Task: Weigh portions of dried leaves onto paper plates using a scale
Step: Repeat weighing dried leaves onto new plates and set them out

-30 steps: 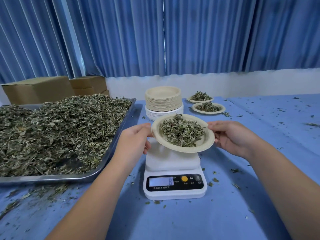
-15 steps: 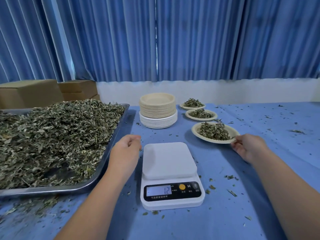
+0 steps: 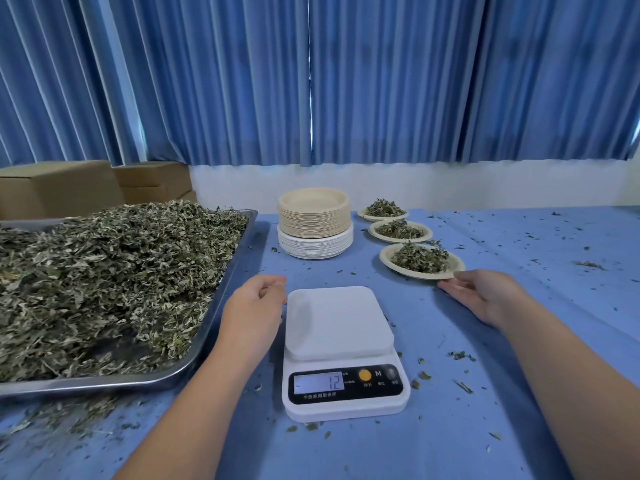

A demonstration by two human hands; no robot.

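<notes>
Blue pleated curtains (image 3: 346, 81) across the back wall; long table (image 3: 519, 341) under a blue cloth, flecked with leaf crumbs. Scale (image 3: 341, 348) stands at centre front, white platform bare, display reading 12. Nearest filled plate (image 3: 386, 258) sits on the cloth beyond and to the right of the scale, apart from it, its portion (image 3: 419, 258) heaped in the middle. Right hand (image 3: 485, 296) lies low by that plate, fingers stretched out, tips at its near rim and not curled round it: a released grip, touching at most. Left hand (image 3: 254, 306) hovers just beside the scale's left edge, fingers loosely bent, grasping nothing. Two more filled plates (image 3: 372, 230) line up behind the nearest one. Stack of empty plates (image 3: 313, 221) stands behind the scale, well within reach. Steel tray (image 3: 221, 299) to the left, piled with loose leaves (image 3: 104, 271); cardboard boxes (image 3: 59, 188) behind it. Judgement: one portion is done and parked and the next has not begun. The next move calls for a fresh plate from the stack, set square on the platform, then a look at the readout, since a bare platform showing 12 suggests it wants zeroing before leaves go on.
</notes>
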